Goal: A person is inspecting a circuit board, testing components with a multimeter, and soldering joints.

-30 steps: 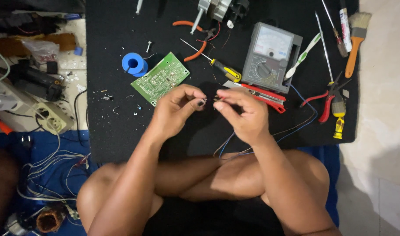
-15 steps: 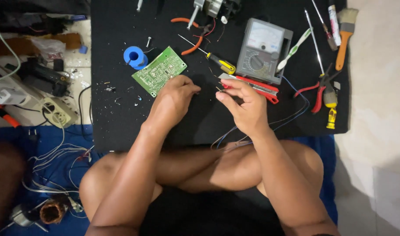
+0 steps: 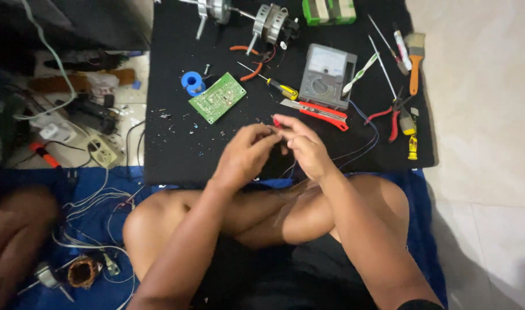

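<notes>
Looking down from the head view, we see a black mat [image 3: 176, 155] spread on the floor, with a blue cloth [image 3: 429, 229] under its near edge and the seated person's crossed legs in front of it. At the mat's far edge lie two metal motor parts [image 3: 268, 23] on a shaft. Nearer the middle sits a grey analogue multimeter [image 3: 323, 76], and to its left a green circuit board [image 3: 218, 96] lies flat, just beside a blue solder spool [image 3: 192, 82]. A red utility knife [image 3: 315, 112] lies below the multimeter, with a yellow-handled screwdriver [image 3: 277, 86] just above it. To the right we note red-handled pliers [image 3: 391, 115] and a paintbrush [image 3: 414, 57] with an orange handle.

Over the mat's near centre, the left hand [image 3: 245, 152] and the right hand [image 3: 302, 143] meet fingertip to fingertip. Both are closed in a pinch on thin wires [image 3: 363, 146], which trail from the fingers to the right across the mat, past the knife. We cannot tell exactly what lies between the fingertips; a small red piece shows just above the right hand.

Off the mat, to the left, a white power strip [image 3: 105, 152] and loose white wires [image 3: 96, 201] lie on the floor.
</notes>
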